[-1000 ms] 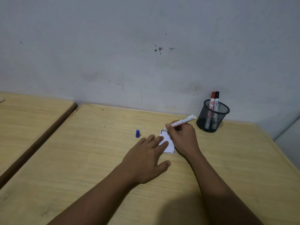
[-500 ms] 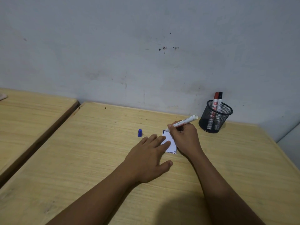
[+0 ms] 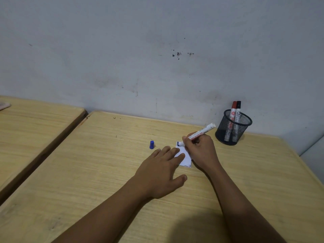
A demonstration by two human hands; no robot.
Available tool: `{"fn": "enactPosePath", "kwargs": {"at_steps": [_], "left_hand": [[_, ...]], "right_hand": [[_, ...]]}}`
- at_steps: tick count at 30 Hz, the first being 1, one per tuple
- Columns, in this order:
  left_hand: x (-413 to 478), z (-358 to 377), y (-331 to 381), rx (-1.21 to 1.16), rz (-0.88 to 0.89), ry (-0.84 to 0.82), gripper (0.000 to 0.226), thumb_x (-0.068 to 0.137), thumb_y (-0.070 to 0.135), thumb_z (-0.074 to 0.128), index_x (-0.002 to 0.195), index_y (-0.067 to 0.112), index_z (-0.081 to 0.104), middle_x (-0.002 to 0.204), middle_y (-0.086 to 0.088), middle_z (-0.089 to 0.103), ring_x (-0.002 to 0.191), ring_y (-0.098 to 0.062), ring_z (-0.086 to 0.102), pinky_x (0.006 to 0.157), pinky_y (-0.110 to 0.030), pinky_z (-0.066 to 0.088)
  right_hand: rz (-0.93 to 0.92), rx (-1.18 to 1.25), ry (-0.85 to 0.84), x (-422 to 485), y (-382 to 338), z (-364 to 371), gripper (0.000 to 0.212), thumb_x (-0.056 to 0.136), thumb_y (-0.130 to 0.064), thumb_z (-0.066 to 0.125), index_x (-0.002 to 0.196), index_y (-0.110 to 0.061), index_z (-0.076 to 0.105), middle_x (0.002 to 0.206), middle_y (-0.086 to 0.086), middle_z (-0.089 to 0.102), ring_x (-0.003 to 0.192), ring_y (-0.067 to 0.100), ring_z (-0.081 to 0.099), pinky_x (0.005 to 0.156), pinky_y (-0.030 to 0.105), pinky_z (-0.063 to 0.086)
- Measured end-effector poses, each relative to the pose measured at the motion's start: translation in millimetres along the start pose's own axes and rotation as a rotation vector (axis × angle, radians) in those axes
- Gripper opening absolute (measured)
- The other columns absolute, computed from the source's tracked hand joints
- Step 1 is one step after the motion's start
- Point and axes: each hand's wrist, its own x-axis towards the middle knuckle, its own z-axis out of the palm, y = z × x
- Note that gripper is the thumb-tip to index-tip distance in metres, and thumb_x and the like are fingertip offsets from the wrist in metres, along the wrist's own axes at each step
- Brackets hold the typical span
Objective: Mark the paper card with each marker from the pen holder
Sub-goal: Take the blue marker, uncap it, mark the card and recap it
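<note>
Pale wood with a fine straight grain covers the table [image 3: 105, 172] we are working at; a second table [image 3: 35, 128] of the same wood stands to the left, parted from ours by a dark gap. Behind both rises a grey, matt wall [image 3: 157, 50] with a few dark specks and scuffs.

Our paper card [image 3: 185, 158] is a small white piece lying flat on the table, roughly at its middle, with dark strokes at its far left corner. Our left hand [image 3: 161, 172] lies palm down with the fingers spread and flat; its fingertips press on the near left part of the card, and the thumb sticks out to the right on the bare wood.

Our right hand [image 3: 201, 151] is curled around a white marker [image 3: 201, 132], a round barrel with small printing along it. We pinch it between thumb and fingers near the writing end, and the barrel slants up and away to the right. Its tip is at the far left corner of the card, by the dark strokes; we cannot tell whether it actually touches the paper. The heel of this hand rests on the right side of the card.

A small blue cap [image 3: 151, 144], tapered and blunt, stands on the table to the left of the card, apart from it.

At the far right, near the wall, sits the pen holder [image 3: 233, 130], a round cup of black wire mesh. Two markers stand upright in it side by side, one with a red cap [image 3: 234, 104] and one with a black cap [image 3: 238, 104].
</note>
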Motion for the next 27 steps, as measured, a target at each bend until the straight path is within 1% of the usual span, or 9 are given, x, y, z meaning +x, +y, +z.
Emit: {"fn": "enactPosePath", "kwargs": {"at_steps": [3,7,11,13,15,17,19,23,27], "left_hand": [[-1,0,-1,-0.001,0.004,0.022,0.067,0.093,0.060,0.038,0.151,0.027,0.031,0.161,0.003,0.029,0.146,-0.018,0.023,0.118,-0.037,0.022],[-3,-6,4,-0.114,-0.007,0.150,0.073,0.087,0.061,0.050,0.150,0.028,0.034,0.155,0.006,0.039,0.135,-0.013,0.039,0.111,-0.032,0.032],[3,-19,-8,-0.073,-0.073,0.500,0.057,0.082,0.050,0.064,0.133,0.024,0.059,0.130,0.001,0.057,0.119,-0.019,0.051,0.098,-0.039,0.042],[9,-31,-23,0.040,-0.251,0.453,0.053,0.082,0.050,0.060,0.130,0.028,0.059,0.123,0.000,0.056,0.114,-0.022,0.051,0.095,-0.042,0.039],[12,-42,-36,0.044,-0.412,0.236,0.049,0.085,0.051,0.055,0.131,0.033,0.057,0.122,0.003,0.056,0.115,-0.021,0.051,0.096,-0.042,0.035],[11,-50,-44,-0.074,-0.462,0.067,0.034,0.090,0.046,0.055,0.121,0.034,0.065,0.116,0.007,0.065,0.111,-0.019,0.059,0.095,-0.041,0.036],[9,-58,-49,-0.171,-0.449,0.034,0.020,0.090,0.041,0.061,0.104,0.032,0.073,0.100,0.010,0.071,0.097,-0.016,0.065,0.085,-0.035,0.044],[4,-82,-38,-0.591,-0.433,0.203,0.003,0.086,0.025,0.073,0.084,0.024,0.075,0.082,0.003,0.073,0.075,-0.012,0.063,0.064,-0.023,0.047],[-3,-116,2,-0.967,-0.368,0.324,0.009,0.088,0.018,0.073,0.096,0.016,0.076,0.082,-0.007,0.074,0.066,-0.010,0.060,0.056,-0.014,0.044]], "right_hand": [[-0.016,0.146,0.104,-2,1,-3,0.017,0.095,-0.024,0.066,0.088,-0.011,0.074,0.075,-0.001,0.074,0.067,0.010,0.071,0.062,0.025,0.056],[0.050,0.376,0.160,-3,-2,-9,0.016,0.093,-0.023,0.069,0.083,-0.011,0.073,0.066,0.004,0.071,0.058,0.014,0.065,0.056,0.033,0.053],[0.099,0.512,0.198,-6,-10,-18,0.016,0.093,-0.020,0.070,0.083,-0.008,0.073,0.065,0.007,0.069,0.055,0.019,0.058,0.049,0.032,0.046],[0.082,0.543,0.209,-8,-17,-24,0.016,0.093,-0.018,0.070,0.085,-0.003,0.071,0.063,0.006,0.066,0.051,0.017,0.054,0.048,0.032,0.042],[0.058,0.571,0.198,-12,-25,-28,0.014,0.093,-0.016,0.070,0.086,-0.004,0.071,0.062,0.004,0.065,0.050,0.015,0.051,0.048,0.032,0.038],[0.028,0.572,0.180,-18,-35,-34,0.013,0.093,-0.017,0.070,0.084,-0.008,0.071,0.063,0.003,0.064,0.052,0.016,0.052,0.048,0.033,0.038],[-0.015,0.537,0.165,-25,-47,-41,0.013,0.093,-0.017,0.070,0.083,-0.008,0.070,0.064,0.004,0.065,0.053,0.016,0.053,0.047,0.032,0.042],[-0.108,0.484,0.118,-39,-73,-54,0.015,0.093,-0.014,0.069,0.079,-0.008,0.069,0.063,0.007,0.065,0.050,0.014,0.054,0.047,0.026,0.045],[-0.144,0.534,0.061,-54,-104,-68,0.015,0.094,-0.015,0.068,0.082,-0.006,0.069,0.065,0.009,0.066,0.050,0.015,0.054,0.047,0.025,0.045]]}}
